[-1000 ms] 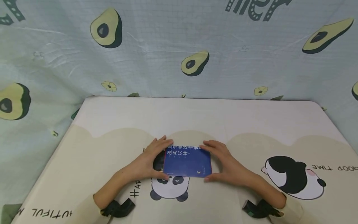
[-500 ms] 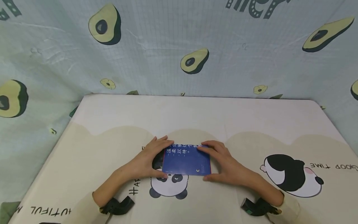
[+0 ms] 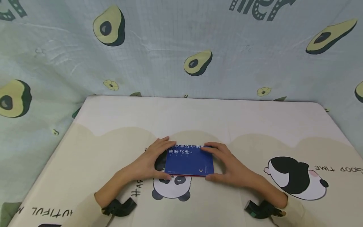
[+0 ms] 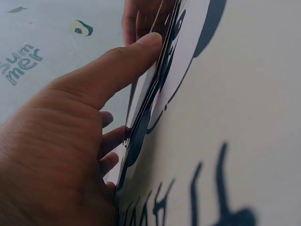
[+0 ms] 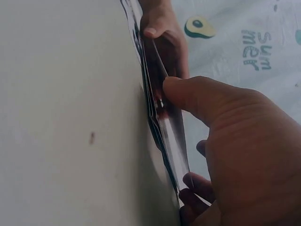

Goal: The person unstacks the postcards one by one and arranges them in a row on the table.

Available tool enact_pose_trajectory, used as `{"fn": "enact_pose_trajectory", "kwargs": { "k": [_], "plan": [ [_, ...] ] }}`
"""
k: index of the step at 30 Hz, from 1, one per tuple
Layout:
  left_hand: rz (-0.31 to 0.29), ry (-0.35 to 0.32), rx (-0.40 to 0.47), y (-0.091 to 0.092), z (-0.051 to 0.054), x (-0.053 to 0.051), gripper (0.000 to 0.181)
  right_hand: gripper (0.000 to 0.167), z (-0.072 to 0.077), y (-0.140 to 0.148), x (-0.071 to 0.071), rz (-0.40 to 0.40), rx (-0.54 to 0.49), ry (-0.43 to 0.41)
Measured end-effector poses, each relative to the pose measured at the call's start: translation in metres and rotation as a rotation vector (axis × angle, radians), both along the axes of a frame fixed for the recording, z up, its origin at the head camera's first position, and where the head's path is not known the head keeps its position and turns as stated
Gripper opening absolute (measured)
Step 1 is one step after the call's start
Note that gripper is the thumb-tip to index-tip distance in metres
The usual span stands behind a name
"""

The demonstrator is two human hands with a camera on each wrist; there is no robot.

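Observation:
A blue card-like item with white characters lies low over the table, its long side running left to right; the wrist views show several thin layers, partly fanned apart. My left hand grips its left end, thumb at the near corner and fingers at the far one. At the right end my right hand holds it the same way. In the left wrist view the left thumb presses the layered edge. The right thumb touches the uppermost layer in the right wrist view.
The pale tabletop carries a printed panda just in front of the item and a printed dog to the right. A dark object shows at the bottom left edge. Behind the table hangs an avocado-patterned cloth.
The blue item has tilted slightly, so a thin red near edge now shows beneath it. The right thumb has shifted a little away from me. Both hands keep their hold.

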State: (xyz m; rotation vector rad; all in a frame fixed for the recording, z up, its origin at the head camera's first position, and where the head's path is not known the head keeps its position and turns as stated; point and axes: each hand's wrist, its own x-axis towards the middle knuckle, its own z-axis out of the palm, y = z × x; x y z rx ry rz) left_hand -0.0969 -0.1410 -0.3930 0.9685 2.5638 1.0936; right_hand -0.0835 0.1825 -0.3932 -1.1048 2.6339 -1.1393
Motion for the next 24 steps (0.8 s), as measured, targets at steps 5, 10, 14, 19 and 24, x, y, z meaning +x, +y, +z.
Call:
{"fn": "enact_pose_trajectory", "kwargs": {
  "k": [5, 10, 14, 19, 24],
  "plan": [
    [0.03, -0.057, 0.046, -0.002, 0.001, 0.0028, 0.098, 0.075, -0.0012, -0.0004, -0.0003, -0.009, -0.008, -0.02],
    [0.035, -0.062, 0.076, -0.0021, 0.0001, 0.0048, 0.094, 0.077, -0.0009, 0.0, -0.0006, -0.014, -0.019, -0.034],
    [0.025, -0.045, 0.09, -0.0015, -0.0005, 0.0044, 0.094, 0.077, 0.0003, 0.0002, -0.0007, -0.016, -0.023, -0.031],
    [0.021, -0.039, 0.127, -0.0015, -0.0004, 0.0026, 0.095, 0.076, 0.0022, 0.0001, 0.0004, -0.018, -0.027, -0.035],
    [0.027, -0.012, 0.176, -0.0024, 0.0001, -0.0009, 0.097, 0.074, 0.006, 0.0, -0.0009, -0.025, -0.038, -0.042]
  ]
}}
